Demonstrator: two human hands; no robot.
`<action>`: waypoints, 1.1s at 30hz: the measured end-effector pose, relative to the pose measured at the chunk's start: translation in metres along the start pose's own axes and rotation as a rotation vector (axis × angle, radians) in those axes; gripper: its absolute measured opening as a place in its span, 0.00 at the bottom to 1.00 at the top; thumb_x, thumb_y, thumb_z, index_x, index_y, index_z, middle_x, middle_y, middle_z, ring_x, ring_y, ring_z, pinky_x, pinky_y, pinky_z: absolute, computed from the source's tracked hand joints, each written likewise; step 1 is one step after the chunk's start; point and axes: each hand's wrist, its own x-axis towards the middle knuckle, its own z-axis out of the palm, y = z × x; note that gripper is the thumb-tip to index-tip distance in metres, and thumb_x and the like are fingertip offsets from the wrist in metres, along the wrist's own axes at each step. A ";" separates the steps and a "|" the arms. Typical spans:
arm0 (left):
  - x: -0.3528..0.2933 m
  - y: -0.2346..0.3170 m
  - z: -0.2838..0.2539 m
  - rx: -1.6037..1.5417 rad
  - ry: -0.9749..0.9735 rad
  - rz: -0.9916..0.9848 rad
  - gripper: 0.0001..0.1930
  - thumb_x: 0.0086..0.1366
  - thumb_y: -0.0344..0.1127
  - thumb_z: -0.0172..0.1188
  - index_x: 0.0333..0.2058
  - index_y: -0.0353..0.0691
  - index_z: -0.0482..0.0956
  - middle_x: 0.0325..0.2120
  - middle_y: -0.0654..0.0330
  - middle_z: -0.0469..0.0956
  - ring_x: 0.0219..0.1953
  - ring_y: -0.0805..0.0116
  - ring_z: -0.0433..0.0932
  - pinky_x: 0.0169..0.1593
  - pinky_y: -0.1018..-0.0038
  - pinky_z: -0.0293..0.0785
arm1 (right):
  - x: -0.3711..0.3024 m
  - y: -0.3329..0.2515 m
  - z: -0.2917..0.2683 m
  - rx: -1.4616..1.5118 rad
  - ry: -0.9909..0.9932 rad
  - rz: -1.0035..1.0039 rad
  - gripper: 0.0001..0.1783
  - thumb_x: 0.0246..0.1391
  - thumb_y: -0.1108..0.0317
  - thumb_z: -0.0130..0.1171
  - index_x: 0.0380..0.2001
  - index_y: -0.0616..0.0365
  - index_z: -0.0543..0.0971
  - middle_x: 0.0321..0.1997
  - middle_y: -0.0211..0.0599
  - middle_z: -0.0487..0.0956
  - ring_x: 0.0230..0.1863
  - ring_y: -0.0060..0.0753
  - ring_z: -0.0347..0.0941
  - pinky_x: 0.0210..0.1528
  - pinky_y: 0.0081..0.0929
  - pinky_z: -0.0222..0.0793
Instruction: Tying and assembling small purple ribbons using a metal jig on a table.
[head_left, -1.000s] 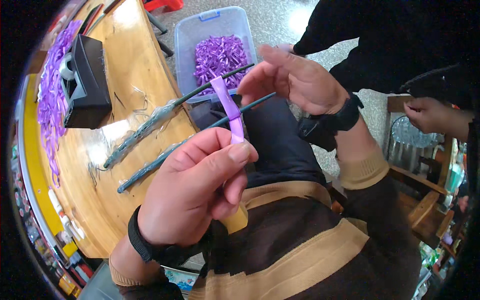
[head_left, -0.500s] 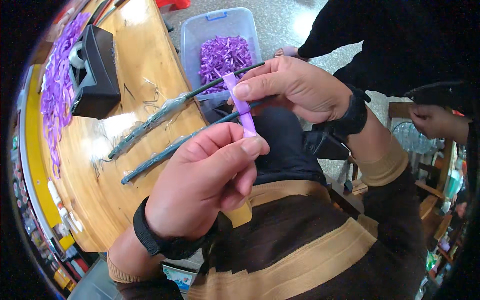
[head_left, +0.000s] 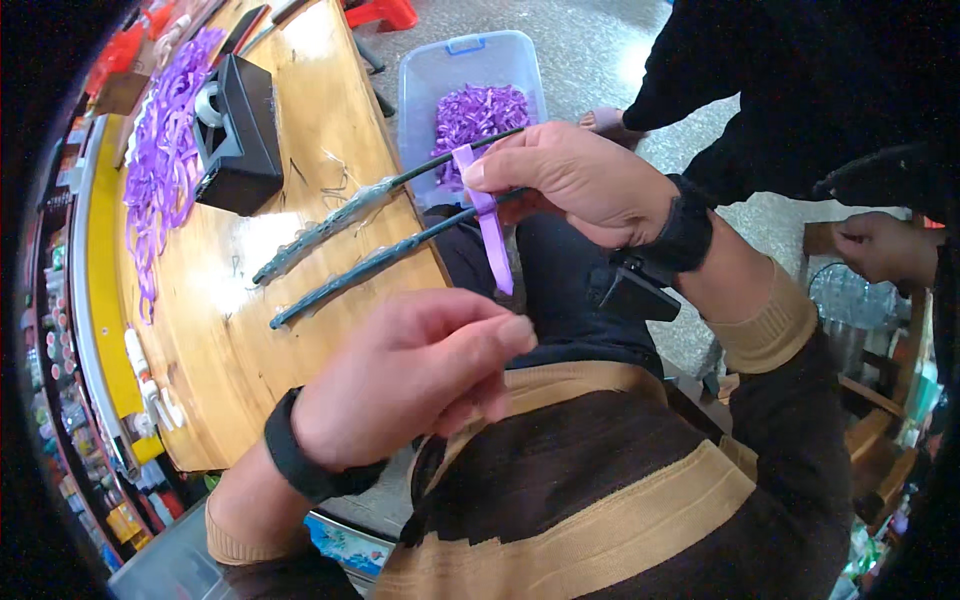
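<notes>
My right hand [head_left: 585, 180] pinches a short purple ribbon [head_left: 492, 240] between thumb and fingers. The ribbon hangs down, crossing a dark green stem [head_left: 345, 272]; whether it is knotted around it I cannot tell. A second green stem [head_left: 325, 228], partly covered in clear film, runs above the first one. Both have their right ends at my right hand, and their left ends reach out over the wooden table [head_left: 220, 390]. My left hand [head_left: 410, 370], slightly blurred, is apart from the ribbon's lower end, its fingers curled and thumb against the index finger, with nothing visible in them.
A clear plastic bin [head_left: 420, 75] of purple ribbon pieces [head_left: 480, 110] stands beyond the table. On the table are a black tape dispenser [head_left: 245, 140], long purple ribbons [head_left: 165, 130] and a white-handled tool [head_left: 150, 385]. Another person's hand [head_left: 880, 248] is at the right.
My left hand has let go of the ribbon's lower end and drawn back down and left. That end now hangs loose. The whole view has shifted slightly.
</notes>
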 end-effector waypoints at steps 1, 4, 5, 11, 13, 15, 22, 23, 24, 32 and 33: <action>-0.007 0.004 -0.001 0.008 0.003 -0.003 0.11 0.61 0.40 0.52 0.30 0.37 0.74 0.15 0.66 0.72 0.12 0.84 0.63 0.15 0.88 0.56 | 0.000 0.001 -0.001 0.005 0.000 -0.007 0.10 0.51 0.63 0.55 0.30 0.58 0.76 0.29 0.26 0.75 0.31 0.19 0.70 0.39 0.20 0.67; -0.020 0.013 -0.012 0.170 0.373 0.237 0.10 0.61 0.40 0.53 0.29 0.38 0.74 0.14 0.68 0.70 0.13 0.85 0.64 0.16 0.89 0.56 | 0.002 0.004 -0.005 -0.016 -0.003 -0.012 0.10 0.50 0.62 0.55 0.30 0.58 0.76 0.29 0.26 0.76 0.30 0.19 0.70 0.39 0.20 0.67; -0.018 0.018 -0.019 0.229 0.467 0.308 0.10 0.60 0.39 0.53 0.29 0.38 0.74 0.14 0.69 0.70 0.13 0.85 0.64 0.16 0.89 0.55 | 0.001 0.004 -0.006 -0.029 0.008 -0.017 0.10 0.50 0.62 0.56 0.30 0.58 0.77 0.29 0.26 0.76 0.30 0.19 0.71 0.39 0.20 0.68; 0.020 0.017 -0.035 0.476 0.463 0.530 0.12 0.60 0.36 0.54 0.36 0.32 0.75 0.19 0.67 0.71 0.21 0.83 0.68 0.25 0.85 0.64 | 0.000 0.002 -0.002 -0.018 -0.006 -0.023 0.11 0.50 0.62 0.56 0.31 0.59 0.77 0.28 0.29 0.77 0.31 0.20 0.72 0.41 0.20 0.68; 0.028 0.018 -0.036 0.486 0.413 0.475 0.13 0.60 0.36 0.54 0.38 0.31 0.74 0.19 0.67 0.71 0.21 0.82 0.68 0.26 0.83 0.65 | -0.001 0.001 -0.003 -0.018 -0.003 -0.038 0.11 0.50 0.62 0.56 0.31 0.59 0.77 0.28 0.30 0.77 0.31 0.21 0.73 0.41 0.20 0.68; 0.032 0.019 -0.037 0.496 0.375 0.386 0.14 0.60 0.37 0.54 0.38 0.30 0.74 0.19 0.67 0.71 0.22 0.81 0.69 0.26 0.83 0.66 | -0.001 0.002 -0.003 0.000 -0.006 -0.056 0.12 0.51 0.62 0.56 0.31 0.60 0.77 0.27 0.31 0.77 0.29 0.21 0.72 0.39 0.20 0.68; 0.041 0.032 -0.047 0.374 0.305 0.230 0.14 0.61 0.42 0.53 0.36 0.37 0.75 0.16 0.66 0.73 0.14 0.84 0.66 0.16 0.87 0.58 | 0.001 0.001 -0.005 0.001 -0.029 -0.052 0.12 0.51 0.62 0.56 0.31 0.61 0.77 0.27 0.31 0.77 0.28 0.21 0.71 0.36 0.19 0.67; 0.041 0.032 -0.047 0.373 0.306 0.229 0.14 0.61 0.42 0.53 0.36 0.37 0.75 0.16 0.66 0.73 0.14 0.84 0.66 0.16 0.87 0.58 | 0.001 0.001 -0.005 -0.008 -0.027 -0.054 0.12 0.50 0.63 0.56 0.31 0.61 0.78 0.27 0.31 0.77 0.28 0.21 0.71 0.36 0.19 0.67; 0.041 0.033 -0.045 0.335 0.295 0.188 0.14 0.60 0.42 0.53 0.35 0.36 0.75 0.15 0.66 0.72 0.13 0.83 0.65 0.15 0.87 0.57 | 0.000 0.000 -0.005 -0.017 -0.024 -0.057 0.11 0.50 0.63 0.56 0.30 0.60 0.78 0.27 0.30 0.77 0.28 0.21 0.71 0.37 0.19 0.67; 0.044 0.040 -0.051 0.256 0.192 0.072 0.11 0.60 0.40 0.53 0.31 0.37 0.75 0.13 0.65 0.71 0.10 0.83 0.62 0.13 0.87 0.54 | 0.001 0.001 -0.007 -0.002 -0.037 -0.025 0.10 0.49 0.63 0.56 0.30 0.59 0.78 0.27 0.29 0.77 0.28 0.20 0.71 0.37 0.19 0.67; 0.044 0.040 -0.051 0.254 0.197 0.082 0.11 0.59 0.40 0.54 0.30 0.37 0.75 0.13 0.65 0.70 0.10 0.82 0.62 0.13 0.87 0.54 | 0.002 0.000 -0.007 -0.019 -0.036 -0.005 0.10 0.49 0.63 0.56 0.30 0.59 0.78 0.27 0.29 0.77 0.29 0.20 0.71 0.37 0.18 0.66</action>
